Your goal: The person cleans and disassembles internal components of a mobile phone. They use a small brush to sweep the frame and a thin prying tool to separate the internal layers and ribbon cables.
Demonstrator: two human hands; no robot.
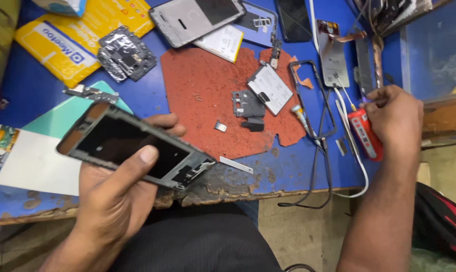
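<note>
My left hand [118, 189] holds a grey phone frame [132, 146] tilted above the near edge of the blue table [41, 90], thumb lying across its dark inner face. My right hand [396, 118] rests at the right side of the table, fingers closed around the tip of a thin tool beside a red cylindrical device [365, 133]. A small dark bracket [248, 105] and a silver-white phone part [270, 89] lie on the worn red mat [202, 95] between the hands.
A yellow padded envelope [72, 43], a black shield plate [126, 54], another phone frame [195, 17], a white battery [223, 43], black and white cables [328, 166] and a teal back cover [61, 118] crowd the table. The front edge is chipped.
</note>
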